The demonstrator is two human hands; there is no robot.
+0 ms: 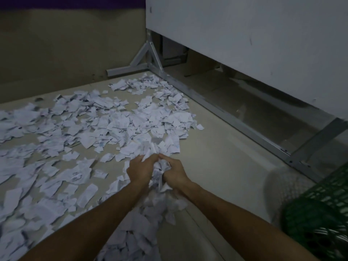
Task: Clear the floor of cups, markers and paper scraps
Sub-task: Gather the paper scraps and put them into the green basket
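Reaching out from bottom of frame, both forearms, meeting mid-floor. Clutching a bunch of paper scraps (160, 172) between the two hands: left hand (140, 169) w/ fingers curled round the wad from its side, right hand (176, 173) doing same opposite, thumbs nearly touching on top. Spilling loose bits below the wrists. Lying all over the floor (216, 166), more torn scraps (98, 125), thick to the left and ahead, thinning toward the far wall (66, 53). Sitting at bottom right, green mesh basket (323, 213), close beside right forearm, w/ something pale and blurred just beyond it, can't tell what. Running along the right, metal frame rail (226, 113) under a white panel (244, 34), braced at the corner. Showing no scraps right of the hands, bare floor up to the rail.
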